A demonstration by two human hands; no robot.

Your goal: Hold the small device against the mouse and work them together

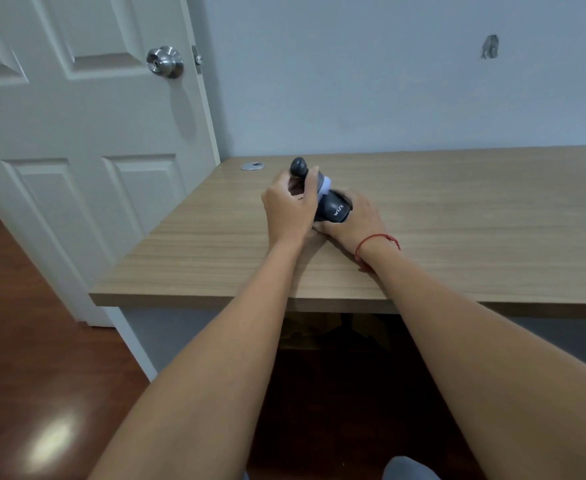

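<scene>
Left hand (289, 211) and right hand (348, 223) grip dark device (333, 211) on desk (457, 209).

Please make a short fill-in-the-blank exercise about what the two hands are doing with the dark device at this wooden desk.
1. Both hands grip one dark device above the wooden ____.
2. The red string bracelet is on the ____ wrist.
3. The left hand holds the device's end that is ____ from the camera than the end in the right hand.
4. The small silver disc lies on the desk near the white ____.

Missing words: desk; right; farther; door
</scene>
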